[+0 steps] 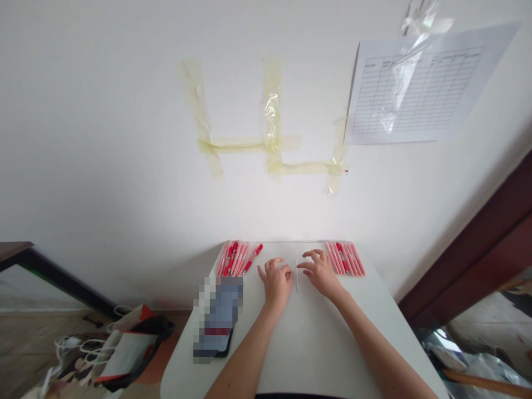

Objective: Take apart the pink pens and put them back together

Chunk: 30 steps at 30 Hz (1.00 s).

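Observation:
A thin, whitish stick-like piece [297, 280] stands out faintly on the white table between my two hands; its exact kind is unclear. Just left of it is my left hand [277, 285], fingers bent and spread, holding nothing that I can see. On the other side, my right hand [322, 272] hovers with fingers apart and fingertips towards the stick, not gripping it. Beside my right hand lies a row of pink pens [353, 259] with a red pen [343, 259] among them. Left of my left hand, more pink pens [240, 259] and several red pens [252, 259] lie together.
A phone [224, 313], partly blurred out, lies on the left of the white table [320, 354]. The wall behind carries yellowish tape [272, 116] and a printed sheet [415, 88]. Bags and white cables [93, 346] are on the floor at left; dark red wood [469, 249] is at right.

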Each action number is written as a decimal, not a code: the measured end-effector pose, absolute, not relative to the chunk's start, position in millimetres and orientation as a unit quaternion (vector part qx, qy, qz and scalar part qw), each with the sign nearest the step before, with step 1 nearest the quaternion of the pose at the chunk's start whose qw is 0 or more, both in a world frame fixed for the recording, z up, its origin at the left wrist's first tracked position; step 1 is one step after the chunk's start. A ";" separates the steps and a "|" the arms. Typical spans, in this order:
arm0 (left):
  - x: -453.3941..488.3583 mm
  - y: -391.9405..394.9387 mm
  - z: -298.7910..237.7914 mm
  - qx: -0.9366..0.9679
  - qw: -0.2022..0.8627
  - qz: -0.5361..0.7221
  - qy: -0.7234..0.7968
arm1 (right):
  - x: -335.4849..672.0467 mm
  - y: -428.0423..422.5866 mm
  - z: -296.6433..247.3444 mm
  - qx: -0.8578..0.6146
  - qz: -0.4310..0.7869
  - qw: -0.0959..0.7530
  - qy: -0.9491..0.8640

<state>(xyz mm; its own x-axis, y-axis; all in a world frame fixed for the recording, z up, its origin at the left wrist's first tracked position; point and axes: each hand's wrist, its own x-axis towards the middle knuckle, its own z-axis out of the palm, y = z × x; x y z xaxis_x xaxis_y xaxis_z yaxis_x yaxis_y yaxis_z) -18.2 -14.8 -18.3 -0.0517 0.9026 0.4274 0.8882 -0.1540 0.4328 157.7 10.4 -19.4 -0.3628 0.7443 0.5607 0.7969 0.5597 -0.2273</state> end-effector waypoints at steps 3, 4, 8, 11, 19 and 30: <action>-20.9 -15.4 -18.4 0.679 0.002 0.331 0.655 | 150.2 13.4 -18.2 -0.476 -0.040 0.290 -0.829; -22.0 -15.4 -18.4 0.675 -0.001 0.334 0.658 | 148.4 14.6 -17.2 -0.478 -0.039 0.282 -0.831; -25.3 -14.7 -17.7 0.667 -0.008 0.339 0.664 | 145.5 19.9 -11.9 -0.474 -0.023 0.245 -0.845; -25.8 -14.2 -17.4 0.662 -0.006 0.341 0.667 | 146.8 22.9 -8.9 -0.475 0.003 0.224 -0.851; -25.7 -14.6 -16.4 0.654 0.015 0.348 0.672 | 152.9 21.1 -9.7 -0.453 0.007 0.240 -0.859; -26.7 -14.6 -14.1 0.647 0.021 0.357 0.674 | 163.8 17.5 -17.1 -0.446 -0.034 0.305 -0.841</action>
